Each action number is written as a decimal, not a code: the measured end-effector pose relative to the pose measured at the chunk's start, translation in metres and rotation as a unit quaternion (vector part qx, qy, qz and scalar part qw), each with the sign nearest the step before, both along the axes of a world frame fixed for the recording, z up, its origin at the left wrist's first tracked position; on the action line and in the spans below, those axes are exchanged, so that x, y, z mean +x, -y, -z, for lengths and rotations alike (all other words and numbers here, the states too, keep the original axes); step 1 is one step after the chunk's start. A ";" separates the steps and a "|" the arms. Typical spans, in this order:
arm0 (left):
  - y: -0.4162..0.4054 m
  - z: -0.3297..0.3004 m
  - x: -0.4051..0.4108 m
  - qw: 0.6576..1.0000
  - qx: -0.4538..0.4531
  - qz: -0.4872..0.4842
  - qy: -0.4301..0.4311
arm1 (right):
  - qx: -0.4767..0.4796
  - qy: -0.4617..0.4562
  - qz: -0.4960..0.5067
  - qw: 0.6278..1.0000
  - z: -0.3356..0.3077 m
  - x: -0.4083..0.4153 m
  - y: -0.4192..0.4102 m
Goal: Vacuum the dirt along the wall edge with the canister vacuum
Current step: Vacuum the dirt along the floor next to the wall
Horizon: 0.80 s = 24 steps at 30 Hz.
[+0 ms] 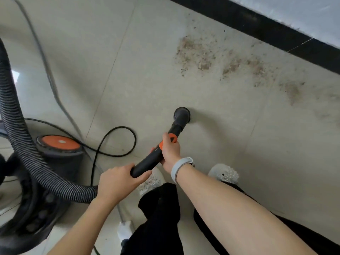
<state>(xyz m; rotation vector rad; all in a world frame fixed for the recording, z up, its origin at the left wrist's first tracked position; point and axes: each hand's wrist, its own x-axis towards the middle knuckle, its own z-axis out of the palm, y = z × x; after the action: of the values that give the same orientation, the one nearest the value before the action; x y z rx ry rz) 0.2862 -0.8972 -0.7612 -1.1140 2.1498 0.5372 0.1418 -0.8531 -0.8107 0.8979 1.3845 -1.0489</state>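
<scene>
Dirt [230, 61], brown and crumbly, strewn in patches far right along the black skirting strip [257, 21]; round black nozzle [182, 115] planted on pale floor tile [128, 52], near the dirt but short of it; right hand [170, 150] wrapped around the black curved wand with orange collar [156, 155]; left hand [117, 183] clasping its near end; ribbed black hose [27, 144] looping left past the orange-topped canister [58, 144]; black cord [114, 140] coiled beside.
</scene>
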 end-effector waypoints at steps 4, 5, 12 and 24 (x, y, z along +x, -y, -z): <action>0.004 -0.001 0.024 0.996 -0.037 -0.086 0.001 | -0.022 0.001 -0.110 0.994 0.010 0.023 0.029; 0.001 -0.005 0.032 0.993 -0.045 -0.112 0.006 | -0.024 0.006 -0.139 0.990 0.008 0.032 0.035; -0.001 -0.007 0.020 0.987 -0.065 -0.144 0.005 | -0.037 -0.008 -0.169 0.985 0.008 0.026 0.053; -0.029 0.025 -0.062 0.993 -0.006 -0.095 -0.069 | 0.043 -0.094 -0.122 0.987 0.006 -0.066 0.005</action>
<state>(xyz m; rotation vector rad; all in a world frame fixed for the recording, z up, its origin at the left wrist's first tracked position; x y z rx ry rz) 0.2241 -0.8683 -0.7861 -1.3323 2.1775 0.7077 0.0758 -0.8576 -0.8172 0.6819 1.6623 -0.9092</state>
